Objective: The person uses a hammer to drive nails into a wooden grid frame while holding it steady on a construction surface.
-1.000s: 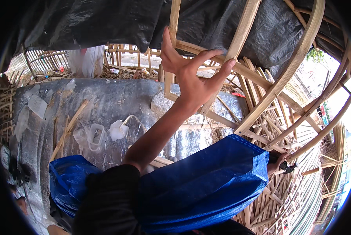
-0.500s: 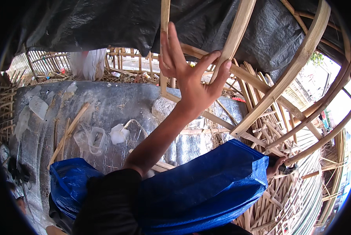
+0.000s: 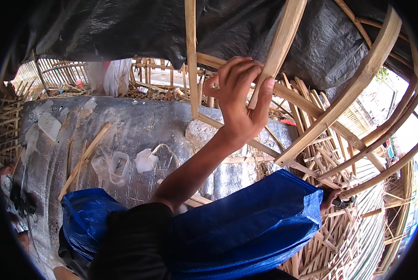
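My left hand [image 3: 240, 100] is closed around an upright bamboo slat [image 3: 281, 42], thumb along its right side and fingers curled over the left. That slat crosses a slanting bamboo bar [image 3: 302, 105] of a lattice frame. A second, thinner upright slat [image 3: 191, 56] stands to the left of the hand, and a broad curved slat [image 3: 349, 88] bends down on the right. My right hand [image 3: 328, 201] shows only in part behind a blue plastic sheet [image 3: 246, 219]. Its fingers are closed at the end of a curved strip [image 3: 381, 173], beside a small dark object [image 3: 344, 202].
A silvery sheet [image 3: 167, 112] lies below, bearing a loose bamboo stick [image 3: 84, 161], clear plastic container [image 3: 119, 165] and white scrap [image 3: 145, 160]. Black tarp [image 3: 106, 32] hangs behind. Heaped bamboo strips [image 3: 330, 238] lie at right; a pale stone block [image 3: 200, 134] sits beyond my forearm.
My left hand's outstretched fingers have curled in and closed on the upright slat, moving slightly right. The right hand has hardly moved.
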Motion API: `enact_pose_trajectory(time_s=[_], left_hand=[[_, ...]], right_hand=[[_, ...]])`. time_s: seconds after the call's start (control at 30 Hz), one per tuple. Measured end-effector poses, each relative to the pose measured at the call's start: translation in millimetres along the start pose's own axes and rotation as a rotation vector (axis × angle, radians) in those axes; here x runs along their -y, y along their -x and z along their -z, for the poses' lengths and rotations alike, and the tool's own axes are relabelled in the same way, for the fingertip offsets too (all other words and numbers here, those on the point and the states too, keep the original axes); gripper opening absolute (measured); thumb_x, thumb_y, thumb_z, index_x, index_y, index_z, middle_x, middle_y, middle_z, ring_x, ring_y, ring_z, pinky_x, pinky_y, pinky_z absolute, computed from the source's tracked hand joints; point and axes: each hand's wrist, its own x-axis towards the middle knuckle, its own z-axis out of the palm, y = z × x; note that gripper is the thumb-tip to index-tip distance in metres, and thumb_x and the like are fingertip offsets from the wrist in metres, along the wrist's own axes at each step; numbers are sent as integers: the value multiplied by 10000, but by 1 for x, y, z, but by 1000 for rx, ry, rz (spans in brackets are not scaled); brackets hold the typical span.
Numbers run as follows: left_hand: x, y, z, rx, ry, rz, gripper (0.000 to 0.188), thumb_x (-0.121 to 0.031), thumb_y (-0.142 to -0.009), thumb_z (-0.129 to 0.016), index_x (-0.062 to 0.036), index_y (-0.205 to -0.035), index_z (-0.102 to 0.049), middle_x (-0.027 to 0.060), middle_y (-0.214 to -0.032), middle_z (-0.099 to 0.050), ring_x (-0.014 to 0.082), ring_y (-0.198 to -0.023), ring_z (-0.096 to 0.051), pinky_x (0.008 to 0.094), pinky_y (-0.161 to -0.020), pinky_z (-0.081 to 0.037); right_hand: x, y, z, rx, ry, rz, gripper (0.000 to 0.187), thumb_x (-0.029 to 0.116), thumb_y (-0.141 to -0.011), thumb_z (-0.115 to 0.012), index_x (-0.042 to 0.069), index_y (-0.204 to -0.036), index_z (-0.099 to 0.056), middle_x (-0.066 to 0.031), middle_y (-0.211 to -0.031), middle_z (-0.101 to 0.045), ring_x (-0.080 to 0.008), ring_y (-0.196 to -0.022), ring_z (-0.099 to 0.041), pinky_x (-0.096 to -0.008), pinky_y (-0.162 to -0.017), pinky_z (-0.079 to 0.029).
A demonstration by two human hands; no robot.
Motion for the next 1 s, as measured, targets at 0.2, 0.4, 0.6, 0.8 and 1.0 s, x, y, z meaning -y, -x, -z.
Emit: enact_pose_trajectory(time_s=[0.2,0.4,0.6,0.8,1.0], left_hand=[[-1,-5,3,14,-17,-46,195,-69,-893,-690,71,-1026,-659,169,-1041,-681,320,-1099,-575,424,-921,-455],[2,-3,3,4,-14,-43,195,-80,-901,-690,75,-1016,-660,167,-1032,-680,315,-1096,-571,416,-906,-463],[4,-3,3,5,-15,-48,186,-86,-903,-698,65,-1005,-663,161,-1025,-681,313,-1100,-568,407,-890,-472],[5,-8,0,-26,-16,-72,177,-96,-874,-746,37,-958,-665,135,-979,-682,290,-1049,-583,385,-831,-476],[5,-6,5,-11,-14,-64,212,-143,-861,-767,12,-963,-665,112,-956,-669,311,-1046,-568,422,-867,-466]], right_hand=[[-3,3,-2,-19,24,-5,226,219,-975,-686,76,-1148,-665,17,-957,-666,-113,-874,-609,-305,-870,-509],[-2,7,-3,-28,45,-3,222,217,-973,-687,77,-1143,-667,14,-962,-669,-116,-879,-612,-307,-873,-510],[-4,8,-5,-33,68,-9,217,215,-971,-688,79,-1139,-669,11,-967,-671,-119,-885,-616,-308,-876,-512],[-7,7,-7,-34,81,-20,213,213,-969,-689,80,-1134,-671,8,-971,-674,-121,-891,-619,-310,-879,-514],[-9,12,-12,-30,110,-26,208,211,-967,-690,82,-1129,-673,5,-976,-677,-124,-897,-622,-311,-882,-516]])
